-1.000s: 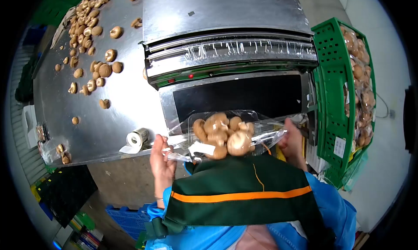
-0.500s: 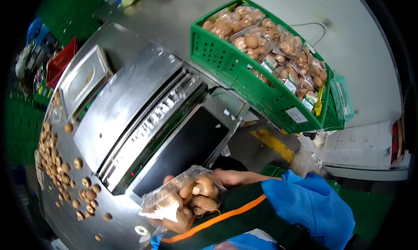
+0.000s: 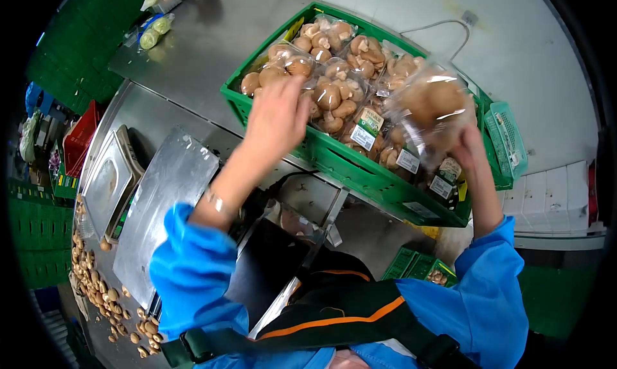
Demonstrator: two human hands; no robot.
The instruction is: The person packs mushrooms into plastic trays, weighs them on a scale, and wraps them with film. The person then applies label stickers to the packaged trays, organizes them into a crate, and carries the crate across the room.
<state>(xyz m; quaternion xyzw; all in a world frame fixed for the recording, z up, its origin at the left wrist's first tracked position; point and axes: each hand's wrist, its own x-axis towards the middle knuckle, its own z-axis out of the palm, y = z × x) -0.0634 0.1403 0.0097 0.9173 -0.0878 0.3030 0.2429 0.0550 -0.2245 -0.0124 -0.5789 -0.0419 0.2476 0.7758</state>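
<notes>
In my right hand [image 3: 470, 148] is a clear-wrapped pack of brown mushrooms [image 3: 437, 102], blurred by motion. That hand grips the pack's lower right edge, raised over the right part of a green crate [image 3: 379, 174]. Wrapped mushroom packs [image 3: 334, 99] fill the crate, several with printed labels showing. My left hand [image 3: 277, 115] reaches over the crate's near left side with its fingers stretched out. Its fingertips are close to a pack at the left end; whether they touch it I cannot tell.
Below my left arm is a metal wrapping machine [image 3: 168, 205], with a weighing scale [image 3: 109, 186] beyond it. Loose mushrooms [image 3: 103, 292] lie on the steel table at left. A teal basket [image 3: 506, 138] stands right of the crate. Smaller green crates [image 3: 418, 266] sit low on the floor.
The mushroom pack has moved from low in front of the wrapping machine up to the crate, now in my right hand. My left hand has come over the crate. The view has shifted slightly.
</notes>
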